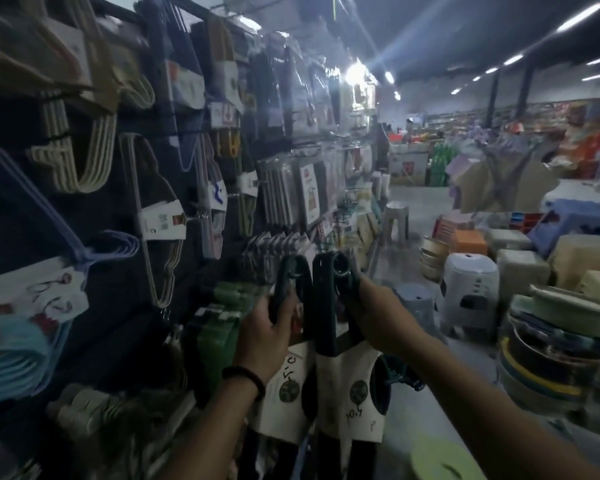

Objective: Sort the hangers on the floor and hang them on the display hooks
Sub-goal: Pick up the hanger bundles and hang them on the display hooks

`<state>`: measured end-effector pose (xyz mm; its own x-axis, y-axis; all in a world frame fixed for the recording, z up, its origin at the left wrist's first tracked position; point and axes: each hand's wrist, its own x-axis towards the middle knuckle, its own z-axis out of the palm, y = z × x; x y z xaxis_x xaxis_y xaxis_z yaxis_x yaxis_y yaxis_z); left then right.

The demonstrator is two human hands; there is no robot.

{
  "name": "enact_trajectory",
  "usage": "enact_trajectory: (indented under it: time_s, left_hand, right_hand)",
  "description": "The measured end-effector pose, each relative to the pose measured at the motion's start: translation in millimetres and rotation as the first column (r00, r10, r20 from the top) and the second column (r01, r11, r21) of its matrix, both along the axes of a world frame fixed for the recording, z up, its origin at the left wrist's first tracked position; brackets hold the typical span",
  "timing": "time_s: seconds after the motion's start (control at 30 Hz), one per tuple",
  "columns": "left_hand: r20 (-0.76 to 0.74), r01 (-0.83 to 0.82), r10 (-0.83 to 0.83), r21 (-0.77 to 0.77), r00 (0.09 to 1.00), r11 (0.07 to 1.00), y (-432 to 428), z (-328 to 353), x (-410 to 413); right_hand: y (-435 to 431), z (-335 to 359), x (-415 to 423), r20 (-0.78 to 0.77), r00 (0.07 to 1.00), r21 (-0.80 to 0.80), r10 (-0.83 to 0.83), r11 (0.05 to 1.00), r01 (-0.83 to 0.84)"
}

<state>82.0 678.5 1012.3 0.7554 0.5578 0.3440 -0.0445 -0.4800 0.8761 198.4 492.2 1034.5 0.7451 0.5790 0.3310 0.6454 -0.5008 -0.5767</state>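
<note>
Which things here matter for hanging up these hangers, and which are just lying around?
Job: left hand gripping left hanger bundle; right hand gripping right hanger bundle; cream hangers on the wall display.
Lying about: white stool; stacked bowls; green lid.

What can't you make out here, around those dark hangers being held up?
Head view only:
The hook the dark hanger bundles are meant for: hidden behind them, the left hand and the right hand.
Writing on the white card labels: blurred and too small to read.
Print on the wall packs: lost to motion blur.
Any unsorted hangers lying below: past the bottom edge.
</note>
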Motion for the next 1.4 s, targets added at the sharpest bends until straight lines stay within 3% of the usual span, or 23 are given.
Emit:
enact_trajectory:
  time_s: [0.13, 0.27, 0.43, 0.53, 0.77, 0.87, 0.97, 1.2, 1.4]
  left_hand:
    - [0.046, -0.075, 0.072, 0.069, 0.996, 0.995, 6.1, 8.2, 89.2]
    - [0.005, -0.162, 0.163, 0.162, 0.987, 0.973, 4.1, 35.3, 191.2]
    - [0.026, -0.248, 0.246, 0.123, 0.969, 0.961, 11.4, 83.6, 270.7]
    - [0.031, -0.245, 0.244, 0.054, 0.969, 0.968, 24.5, 103.3, 286.4]
    - [-0.100, -0.146, 0.163, 0.156, 0.982, 0.977, 45.4, 162.5, 312.8]
    - [-0.060, -0.102, 0.111, 0.131, 0.992, 0.986, 59.4, 179.4, 322.4]
    - [0.015, -0.071, 0.069, 0.238, 0.997, 0.969, 69.5, 189.7, 332.4]
    - [0.128, -0.183, 0.155, 0.254, 0.980, 0.950, 92.0, 222.8, 361.7]
    - [0.087, -0.275, 0.263, 0.423, 0.961, 0.864, 90.5, 263.2, 403.5]
  right_hand:
    - [15.1, 11.8, 112.0, 0.035, 0.999, 0.016, 0.038, 0.999, -0.038]
    - [26.2, 34.7, 238.8, 0.053, 0.982, 0.033, 0.180, 0.983, -0.182]
    - [54.1, 79.2, 346.0, 0.113, 0.937, -0.025, 0.332, 0.943, -0.331]
    - [75.4, 98.9, 388.7, 0.074, 0.912, -0.021, 0.404, 0.915, -0.404]
    - [118.7, 145.1, 430.5, 0.179, 0.826, 0.011, 0.535, 0.838, -0.545]
    - [136.1, 164.5, 435.8, 0.266, 0.805, -0.006, 0.530, 0.836, -0.549]
    - [152.0, 185.6, 438.3, 0.324, 0.809, 0.055, 0.491, 0.844, -0.534]
    - [187.0, 224.6, 458.3, 0.372, 0.800, 0.204, 0.471, 0.800, -0.565]
    - [229.9, 253.5, 510.1, 0.410, 0.771, 0.209, 0.486, 0.773, -0.599]
